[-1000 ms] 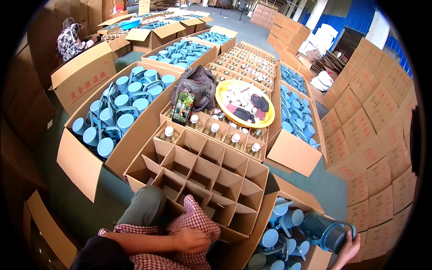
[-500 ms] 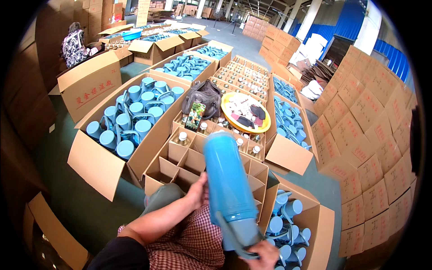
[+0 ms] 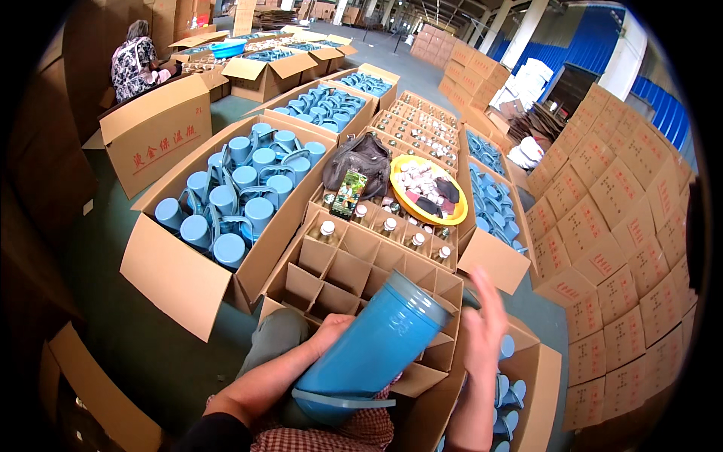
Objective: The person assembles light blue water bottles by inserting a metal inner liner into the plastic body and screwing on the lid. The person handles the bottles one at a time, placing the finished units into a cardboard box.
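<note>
A blue thermos flask body (image 3: 369,343) lies slanted over my lap, its ribbed end (image 3: 418,297) up and to the right and its carrying handle (image 3: 343,399) low and to the left. My left hand (image 3: 331,333) grips its far left side, with part of the fingers hidden behind it. Right of the ribbed end, my right hand (image 3: 484,320) is raised and slightly blurred, fingers stretched out, holding nothing. Just beyond the flask stands a carton with cardboard dividers (image 3: 331,279). Glass liners with white tops (image 3: 325,230) stand in its far row of cells.
Open cartons of blue flask parts stand at left (image 3: 245,177), far right (image 3: 493,200) and near right (image 3: 512,392). A yellow basin (image 3: 459,215), a dark bag (image 3: 358,162) and a small printed box (image 3: 349,194) sit on the cartons ahead. Stacked cartons (image 3: 602,226) wall the right. A person (image 3: 137,64) sits far left.
The flask has swung so its ribbed end points up and right, its handle end now lower left. My right hand has left the handle end and risen, open. My left hand keeps its grip.
</note>
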A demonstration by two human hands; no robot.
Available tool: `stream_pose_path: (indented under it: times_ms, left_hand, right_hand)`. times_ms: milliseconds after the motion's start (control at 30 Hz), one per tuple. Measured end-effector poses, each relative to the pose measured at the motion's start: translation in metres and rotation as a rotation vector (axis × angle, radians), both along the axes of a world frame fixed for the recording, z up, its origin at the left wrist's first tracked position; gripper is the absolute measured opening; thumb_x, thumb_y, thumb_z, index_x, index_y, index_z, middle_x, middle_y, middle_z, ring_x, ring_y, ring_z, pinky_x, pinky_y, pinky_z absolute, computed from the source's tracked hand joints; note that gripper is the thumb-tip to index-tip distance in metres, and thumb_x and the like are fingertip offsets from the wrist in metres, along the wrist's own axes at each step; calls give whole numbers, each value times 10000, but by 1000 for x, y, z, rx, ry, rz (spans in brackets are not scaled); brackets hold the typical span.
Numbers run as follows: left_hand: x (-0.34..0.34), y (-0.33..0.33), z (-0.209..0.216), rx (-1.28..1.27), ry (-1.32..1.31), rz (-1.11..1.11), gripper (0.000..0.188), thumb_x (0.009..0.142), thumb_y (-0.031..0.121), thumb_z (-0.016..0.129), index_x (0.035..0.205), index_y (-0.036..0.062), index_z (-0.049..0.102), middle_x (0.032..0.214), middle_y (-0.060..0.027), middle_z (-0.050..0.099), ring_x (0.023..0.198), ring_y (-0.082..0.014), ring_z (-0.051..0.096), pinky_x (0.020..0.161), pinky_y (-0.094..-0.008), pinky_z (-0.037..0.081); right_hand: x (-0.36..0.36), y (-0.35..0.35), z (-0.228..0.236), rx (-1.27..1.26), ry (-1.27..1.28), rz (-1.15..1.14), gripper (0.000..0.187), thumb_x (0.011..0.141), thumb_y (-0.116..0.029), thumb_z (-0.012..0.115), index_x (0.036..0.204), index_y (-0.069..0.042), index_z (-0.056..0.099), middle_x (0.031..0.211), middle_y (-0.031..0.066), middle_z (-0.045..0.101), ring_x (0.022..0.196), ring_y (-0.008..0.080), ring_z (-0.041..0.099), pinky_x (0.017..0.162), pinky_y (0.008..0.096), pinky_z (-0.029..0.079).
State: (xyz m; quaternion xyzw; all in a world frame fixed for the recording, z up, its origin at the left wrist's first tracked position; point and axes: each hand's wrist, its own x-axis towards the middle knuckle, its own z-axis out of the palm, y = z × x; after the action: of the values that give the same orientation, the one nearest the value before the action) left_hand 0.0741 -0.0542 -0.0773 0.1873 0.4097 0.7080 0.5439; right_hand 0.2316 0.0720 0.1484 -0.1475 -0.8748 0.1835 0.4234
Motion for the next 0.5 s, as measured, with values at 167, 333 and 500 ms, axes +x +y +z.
stream_pose_path:
  times_ms: [167, 333, 500]
  left_hand:
    - [-19, -32, -8, 35, 5, 143, 289, 962, 226, 488, 979, -5, 662, 812, -46, 670, 700, -93, 620, 625, -231, 506]
    - [-55, -48, 2, 28, -6, 157, 316, 970, 247, 473, 1004, -12, 652, 828, -40, 669, 704, -85, 613, 617, -218, 499]
    - [-63, -55, -32, 28, -31, 159, 309, 961, 247, 490, 1006, -11, 652, 838, -48, 672, 713, -96, 623, 633, -217, 504]
  right_hand:
    - [-72, 17, -47, -119, -353, 383, 597, 910, -533, 379, 1287, -91, 520, 1310, 123, 527, 1244, 310, 460, 1062, 423, 291]
    - [-82, 38, -87, -350, -320, 325, 810, 884, -680, 193, 1380, -75, 401, 1405, 148, 415, 1325, 314, 353, 1099, 474, 184]
    - [-137, -20, -17, -88, -215, 519, 901, 847, -741, 167, 1400, -56, 360, 1425, 154, 384, 1341, 307, 329, 1095, 550, 116]
